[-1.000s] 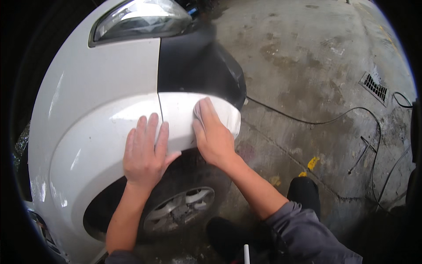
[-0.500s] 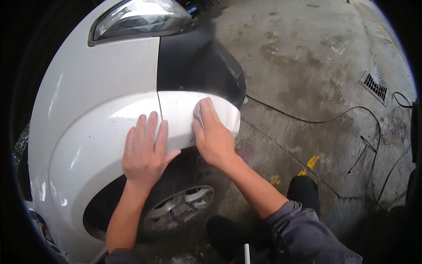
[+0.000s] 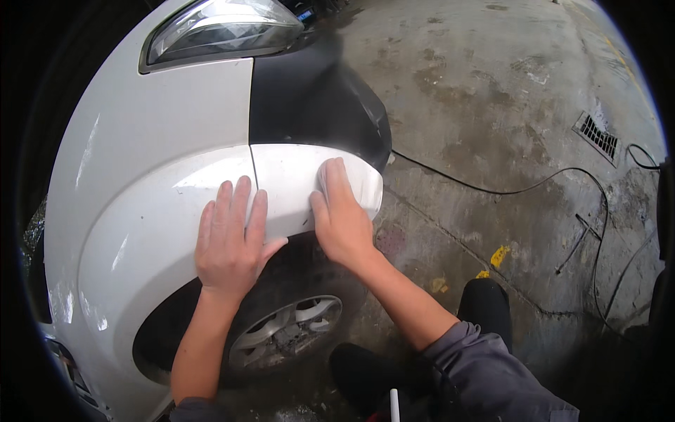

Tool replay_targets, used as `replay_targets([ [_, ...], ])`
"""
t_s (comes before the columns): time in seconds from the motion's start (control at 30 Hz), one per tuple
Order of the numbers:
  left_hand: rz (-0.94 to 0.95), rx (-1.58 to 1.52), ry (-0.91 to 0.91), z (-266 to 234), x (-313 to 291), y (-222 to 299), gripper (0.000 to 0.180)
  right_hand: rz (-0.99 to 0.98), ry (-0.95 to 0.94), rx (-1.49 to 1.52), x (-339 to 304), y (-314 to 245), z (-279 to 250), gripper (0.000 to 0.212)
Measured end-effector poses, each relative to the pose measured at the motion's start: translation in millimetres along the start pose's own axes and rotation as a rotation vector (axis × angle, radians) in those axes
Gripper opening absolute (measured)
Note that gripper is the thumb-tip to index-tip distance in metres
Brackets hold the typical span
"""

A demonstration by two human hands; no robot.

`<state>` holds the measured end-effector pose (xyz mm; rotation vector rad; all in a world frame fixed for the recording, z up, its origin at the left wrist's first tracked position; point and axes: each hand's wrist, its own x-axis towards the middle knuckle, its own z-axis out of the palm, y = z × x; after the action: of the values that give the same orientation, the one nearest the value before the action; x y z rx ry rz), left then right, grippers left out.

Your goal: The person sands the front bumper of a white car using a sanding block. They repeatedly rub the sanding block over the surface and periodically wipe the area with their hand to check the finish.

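Observation:
A white car's front fender (image 3: 162, 176) fills the left side, meeting a white arch trim piece (image 3: 288, 169) at a narrow gap. My left hand (image 3: 228, 246) lies flat over the fender's wheel-arch edge near that gap, its dusty fingers stretched out and thumb apart. On the trim piece rests my right hand (image 3: 344, 218), fingers pressed together and thumb alongside. A pale edge shows beside these fingers; whether it is a thin pad or dusty skin is unclear. Dark bumper (image 3: 309, 105) joins the trim above.
Below my hands is the wheel (image 3: 288, 330). The headlight (image 3: 225, 32) is at the top. On the stained concrete floor lie a black hose (image 3: 492, 191), a T-shaped metal tool (image 3: 573, 250) and a drain grate (image 3: 598, 137). A white stick-like thing (image 3: 394, 404) pokes up at the lower edge.
My right hand has shifted slightly right and down on the trim piece. My left hand stays in nearly the same place. The whole view has moved a little.

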<state>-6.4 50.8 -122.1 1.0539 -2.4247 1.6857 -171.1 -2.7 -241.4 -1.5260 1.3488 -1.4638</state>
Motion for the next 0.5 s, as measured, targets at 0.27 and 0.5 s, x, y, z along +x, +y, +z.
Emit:
replay_targets([
  [0.27, 0.014, -0.019, 0.011, 3.2, 0.3, 0.5, 0.071, -0.046, 0.008, -0.006, -4.6, 20.6, 5.9, 0.067],
  [0.5, 0.006, -0.013, 0.009, 4.2, 2.1, 0.8, 0.071, 0.009, 0.034, 0.044, 5.2, 15.8, 1.5, 0.063],
])
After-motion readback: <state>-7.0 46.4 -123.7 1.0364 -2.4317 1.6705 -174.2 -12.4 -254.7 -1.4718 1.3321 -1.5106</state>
